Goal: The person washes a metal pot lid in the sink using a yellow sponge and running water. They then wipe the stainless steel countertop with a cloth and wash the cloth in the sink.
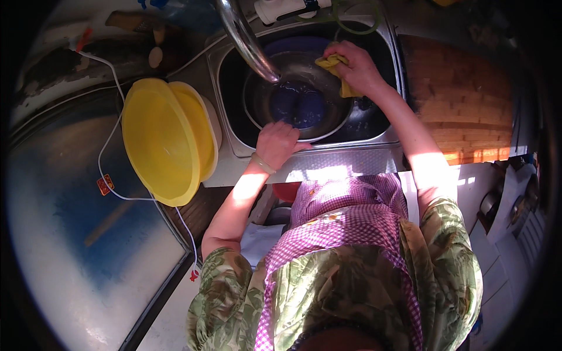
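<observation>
In the sink (226, 140) sits a round metal basin (341, 118), with what looks like water and a blue-purple thing (298, 105) at its bottom. My left hand (277, 142) is closed over the basin's near rim; a pale bangle is on that wrist. A yellow cloth (349, 87) is bunched in my right hand (355, 68), above the basin's far right side. Over the basin's left side ends a curved metal faucet (250, 41). Another purple, rounded thing (303, 43) shows behind the basin; what it is I cannot tell.
Yellow plastic basins (160, 140) stand nested and tilted left of the sink, beside a white cord (103, 149). A wooden board (461, 96) lies at the right. Behind the sink are a white device (281, 8) and a green ring-shaped thing (358, 30).
</observation>
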Demonstrator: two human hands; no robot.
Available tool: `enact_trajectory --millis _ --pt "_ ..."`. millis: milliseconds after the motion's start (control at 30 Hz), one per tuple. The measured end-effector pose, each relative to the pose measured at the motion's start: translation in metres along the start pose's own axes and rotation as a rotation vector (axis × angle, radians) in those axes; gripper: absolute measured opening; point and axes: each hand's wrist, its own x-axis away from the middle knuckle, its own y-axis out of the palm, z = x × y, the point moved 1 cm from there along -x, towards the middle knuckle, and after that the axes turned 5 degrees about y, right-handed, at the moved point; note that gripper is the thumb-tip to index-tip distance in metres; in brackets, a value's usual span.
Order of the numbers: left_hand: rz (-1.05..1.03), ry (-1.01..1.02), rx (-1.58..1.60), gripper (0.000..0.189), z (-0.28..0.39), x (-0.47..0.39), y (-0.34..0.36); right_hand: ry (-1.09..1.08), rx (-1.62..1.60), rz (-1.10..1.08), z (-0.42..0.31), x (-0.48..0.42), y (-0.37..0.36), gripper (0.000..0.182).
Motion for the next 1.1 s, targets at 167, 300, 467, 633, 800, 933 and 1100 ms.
enact_trajectory --millis 167,300,467,633,800,933,1100 --pt "0.459 -0.714 -0.069 0.058 -0.006 0.040 0.018 0.042 0.256 -0.130 0.045 -0.011 0.080 0.039" --pt "0.222 -1.310 0.712 0.055 -0.041 0.050 0.046 0.123 0.699 -0.301 0.064 0.001 0.106 0.048" --pt "0.239 -1.440 1.475 0.050 -0.058 0.047 0.072 0.251 0.530 -0.547 0.039 0.047 0.131 0.052" --pt "0.282 -1.401 1.457 0.056 -0.051 0.046 0.081 0.088 0.052 -0.468 0.020 0.041 0.209 0.041" --pt "0.427 -1.396 1.458 0.067 -0.044 0.045 0.077 -0.175 0.538 -0.268 0.059 -0.041 0.225 0.036" --pt "0.470 -1.412 1.416 0.064 -0.040 0.043 0.072 0.084 0.242 -0.255 0.079 -0.036 0.151 0.031" --pt "0.415 -1.412 1.382 0.065 -0.040 0.041 0.069 0.180 0.868 -0.636 0.066 0.005 0.106 0.028"
